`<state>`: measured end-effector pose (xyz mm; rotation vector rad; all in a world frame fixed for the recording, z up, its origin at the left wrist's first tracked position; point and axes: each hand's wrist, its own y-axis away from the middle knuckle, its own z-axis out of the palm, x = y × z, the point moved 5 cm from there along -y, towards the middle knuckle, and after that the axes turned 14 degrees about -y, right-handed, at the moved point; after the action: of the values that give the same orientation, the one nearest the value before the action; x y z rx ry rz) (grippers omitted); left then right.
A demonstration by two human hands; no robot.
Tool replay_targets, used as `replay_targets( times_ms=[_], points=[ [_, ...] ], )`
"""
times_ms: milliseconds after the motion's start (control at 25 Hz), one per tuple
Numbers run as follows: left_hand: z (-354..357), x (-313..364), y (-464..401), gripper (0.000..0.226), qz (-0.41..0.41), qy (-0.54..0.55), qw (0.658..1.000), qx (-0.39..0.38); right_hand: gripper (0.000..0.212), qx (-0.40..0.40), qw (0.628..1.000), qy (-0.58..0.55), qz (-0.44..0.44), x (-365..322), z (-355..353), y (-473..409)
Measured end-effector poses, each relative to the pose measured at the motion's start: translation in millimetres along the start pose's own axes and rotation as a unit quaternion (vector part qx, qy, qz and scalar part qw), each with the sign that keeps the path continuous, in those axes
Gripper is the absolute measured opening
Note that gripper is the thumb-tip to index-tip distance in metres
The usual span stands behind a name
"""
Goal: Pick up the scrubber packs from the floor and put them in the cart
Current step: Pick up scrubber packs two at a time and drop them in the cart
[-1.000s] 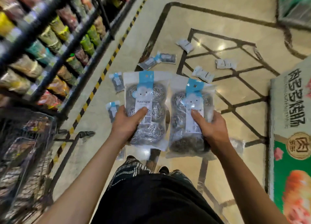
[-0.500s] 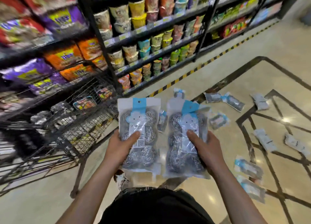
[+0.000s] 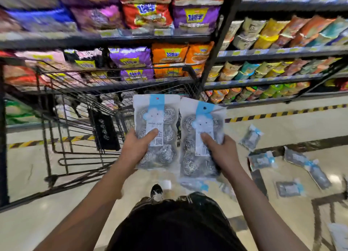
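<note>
Since half a second ago my view has swung left, so the cart (image 3: 79, 107) now fills the left half of the frame and the shelves (image 3: 263, 52) stand straight ahead from 10 to 2 o'clock; both packs are still held out in front of me.

My left hand (image 3: 136, 148) grips the left pack (image 3: 156, 132) by its lower left edge, thumb pressed flat on the white label, fingers hidden behind. My right hand (image 3: 223, 152) grips the right pack (image 3: 202, 137) by its lower right edge, thumb likewise on the label. Each pack is a clear bag of steel wool scrubbers with a blue header, held upright. The two sit side by side at centre frame, edges nearly touching, the left one slightly higher. The top of the left pack overlaps the cart's near right corner; I cannot tell whether it is over the basket.

The cart is black wire, with goods inside that are too blurred to name.

More packs lie on the floor (image 3: 244, 222): one at 3 o'clock (image 3: 252, 137), three lower toward 4 o'clock (image 3: 261, 160) (image 3: 297, 157) (image 3: 289, 188), and one near my feet at 6 o'clock (image 3: 195, 185). A yellow-black stripe (image 3: 282, 114) runs along the base of the shelves.
</note>
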<state>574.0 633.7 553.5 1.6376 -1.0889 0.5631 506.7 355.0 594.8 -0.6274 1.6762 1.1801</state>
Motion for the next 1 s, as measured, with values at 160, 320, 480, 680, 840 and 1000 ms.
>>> replay_targets(
  times_ms=[160, 320, 480, 680, 840, 1000],
  points=[
    [-36, -14, -37, 0.068, -0.041, 0.014, 0.998, 0.044, 0.022, -0.039, 0.999, 0.025, 0.011, -2, 68, -44],
    [-56, -27, -74, 0.057, -0.09, 0.048, 0.992, 0.076, 0.031, -0.081, 0.995, 0.051, 0.033, -5, 119, -95],
    [-71, -41, -118, 0.055, -0.145, 0.051, 0.982, 0.111, 0.024, -0.138, 0.985, 0.084, 0.056, -5, 172, -150],
    [-75, -75, -176, 0.061, -0.196, 0.069, 0.969, 0.131, 0.009, -0.182, 0.971, 0.122, 0.097, 21, 235, -224],
    [-59, -127, -219, 0.062, -0.259, 0.068, 0.954, 0.131, 0.035, -0.175, 0.957, 0.199, 0.119, 84, 259, -271],
    [-14, -202, -263, 0.053, -0.285, 0.047, 0.954, 0.082, 0.044, -0.152, 0.947, 0.227, 0.169, 187, 257, -304]
  ],
)
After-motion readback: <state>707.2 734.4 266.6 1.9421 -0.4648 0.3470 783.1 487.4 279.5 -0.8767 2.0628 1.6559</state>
